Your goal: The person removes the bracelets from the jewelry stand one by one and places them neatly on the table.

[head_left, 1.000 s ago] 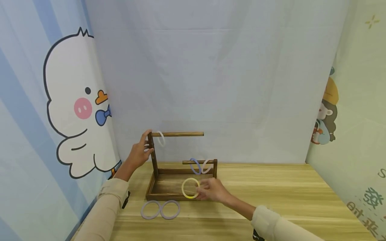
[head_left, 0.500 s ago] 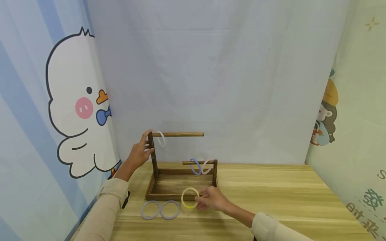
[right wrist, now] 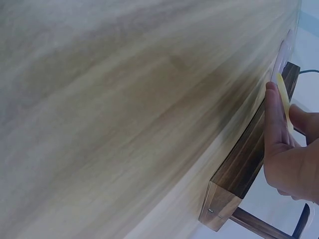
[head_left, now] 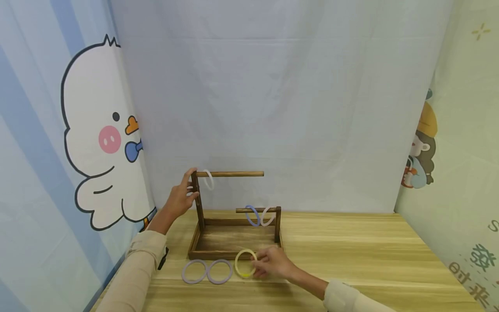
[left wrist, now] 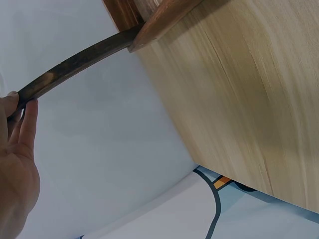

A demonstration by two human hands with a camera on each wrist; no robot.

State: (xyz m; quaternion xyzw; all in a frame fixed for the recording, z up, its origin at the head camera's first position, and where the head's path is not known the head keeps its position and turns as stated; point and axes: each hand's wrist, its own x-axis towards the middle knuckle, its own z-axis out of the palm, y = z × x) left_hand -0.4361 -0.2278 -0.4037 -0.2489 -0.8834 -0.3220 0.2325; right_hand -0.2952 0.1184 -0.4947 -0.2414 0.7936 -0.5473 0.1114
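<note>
My left hand [head_left: 181,199] grips the top of the tall left post [left wrist: 75,62] of a dark wooden rack [head_left: 218,255], thumb and fingers on either side of it. In my right hand [head_left: 276,262] a yellow ring [head_left: 236,265] is pinched between thumb and fingers, tilted at the tray's front edge just above the table. A white ring [head_left: 211,182] hangs on the rack's upper bar near the post. From the shorter lower bar hang a blue ring [head_left: 257,219] and a pale pinkish ring [head_left: 263,220].
Two pale purple rings, a left one [head_left: 183,274] and a right one [head_left: 231,274], lie flat side by side on the wood-grain table [head_left: 351,251], left of the yellow ring. A grey-white curtain [head_left: 292,108] hangs behind; printed cloths flank both sides.
My right hand has lowered the yellow ring from in front of the tray toward the table, close to the purple rings. My left hand stays on the post.
</note>
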